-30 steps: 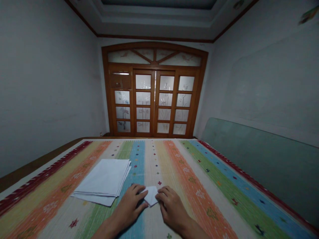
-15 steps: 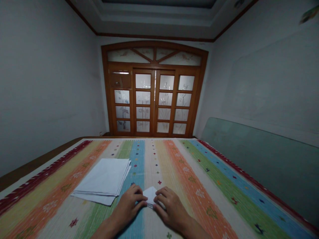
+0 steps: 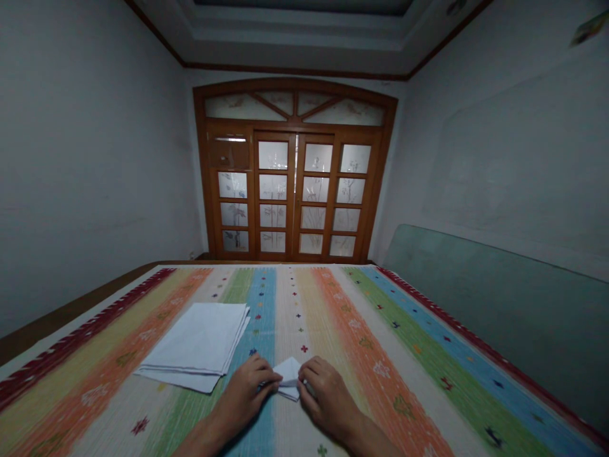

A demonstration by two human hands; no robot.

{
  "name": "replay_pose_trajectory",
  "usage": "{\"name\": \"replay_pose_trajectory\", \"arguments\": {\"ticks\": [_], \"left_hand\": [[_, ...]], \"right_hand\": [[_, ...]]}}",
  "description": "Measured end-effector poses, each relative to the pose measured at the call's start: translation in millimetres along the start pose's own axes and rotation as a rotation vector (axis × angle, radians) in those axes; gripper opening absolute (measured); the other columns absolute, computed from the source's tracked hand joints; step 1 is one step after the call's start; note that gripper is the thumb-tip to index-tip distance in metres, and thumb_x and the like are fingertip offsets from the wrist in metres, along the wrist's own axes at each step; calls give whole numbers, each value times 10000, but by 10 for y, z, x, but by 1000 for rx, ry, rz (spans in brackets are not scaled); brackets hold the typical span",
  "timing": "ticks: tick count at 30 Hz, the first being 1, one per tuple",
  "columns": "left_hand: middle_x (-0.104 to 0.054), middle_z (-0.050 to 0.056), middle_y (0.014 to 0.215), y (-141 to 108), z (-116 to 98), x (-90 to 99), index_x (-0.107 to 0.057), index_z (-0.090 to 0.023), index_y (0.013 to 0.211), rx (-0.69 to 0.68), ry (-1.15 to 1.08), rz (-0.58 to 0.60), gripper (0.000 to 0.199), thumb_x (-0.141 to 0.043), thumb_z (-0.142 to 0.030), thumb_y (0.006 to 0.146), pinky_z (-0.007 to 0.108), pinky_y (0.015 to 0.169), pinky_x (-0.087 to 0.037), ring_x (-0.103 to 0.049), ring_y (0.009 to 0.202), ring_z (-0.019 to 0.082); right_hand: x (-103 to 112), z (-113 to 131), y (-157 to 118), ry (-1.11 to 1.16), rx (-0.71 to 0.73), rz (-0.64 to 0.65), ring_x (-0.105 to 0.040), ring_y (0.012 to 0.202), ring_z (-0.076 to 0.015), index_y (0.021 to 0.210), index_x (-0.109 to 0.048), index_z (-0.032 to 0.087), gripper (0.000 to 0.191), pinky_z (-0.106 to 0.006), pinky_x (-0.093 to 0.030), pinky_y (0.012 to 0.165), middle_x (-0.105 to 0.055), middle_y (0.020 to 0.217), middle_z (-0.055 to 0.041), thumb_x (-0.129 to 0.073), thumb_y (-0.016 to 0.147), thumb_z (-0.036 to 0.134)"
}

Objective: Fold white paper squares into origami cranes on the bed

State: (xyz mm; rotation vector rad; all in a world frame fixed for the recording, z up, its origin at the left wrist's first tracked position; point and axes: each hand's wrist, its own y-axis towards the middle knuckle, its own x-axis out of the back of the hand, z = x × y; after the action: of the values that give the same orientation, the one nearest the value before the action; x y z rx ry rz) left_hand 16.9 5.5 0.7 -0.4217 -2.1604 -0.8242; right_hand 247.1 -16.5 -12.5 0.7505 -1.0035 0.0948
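A small folded piece of white paper (image 3: 288, 376) lies at the bottom middle of the view, on a striped woven cover (image 3: 366, 387). My left hand (image 3: 246, 398) grips its left side, and my right hand (image 3: 328, 395) holds its right side with the fingertips. The fingers hide the paper's lower edges. To the left of my left hand lies a neat stack of white sheets (image 3: 195, 343), untouched by either hand.
The cover spreads wide across a bed or low platform, with a red border along both sides. A green-tinted glass pane (image 3: 490, 304) stands along the right wall. Glazed wooden doors (image 3: 295, 197) close the far end of the room.
My hands have closed in on the paper from both sides. The paper now looks more tightly folded, and its point has shifted slightly. The stack has not moved.
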Motion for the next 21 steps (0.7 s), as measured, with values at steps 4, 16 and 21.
{"name": "replay_pose_trajectory", "arguments": {"ticks": [4,16,21], "left_hand": [[-743,83,902,-16,53,-37,-764,-218,1037,21,-23,-36,259,-544,-147,921,348,814,-508,-656,872,236],[-696,42,848,22,35,48,-719,-205,924,133,-16,31,256,-556,-48,802,302,770,-476,-637,806,212],[-693,28,858,23,26,121,-707,-211,962,198,-5,98,258,-575,-73,789,293,773,-457,-634,825,214]], "right_hand": [[7,9,2,10,-21,-3,-607,867,-220,873,-611,191,112,-321,-464,777,-669,908,-54,-573,890,87],[43,12,26,44,-126,46,-607,890,-226,854,-606,186,112,-331,-477,791,-644,947,-64,-563,921,108],[12,1,21,22,-118,42,-599,889,-224,867,-602,187,111,-336,-471,798,-638,947,-63,-551,930,111]]}}
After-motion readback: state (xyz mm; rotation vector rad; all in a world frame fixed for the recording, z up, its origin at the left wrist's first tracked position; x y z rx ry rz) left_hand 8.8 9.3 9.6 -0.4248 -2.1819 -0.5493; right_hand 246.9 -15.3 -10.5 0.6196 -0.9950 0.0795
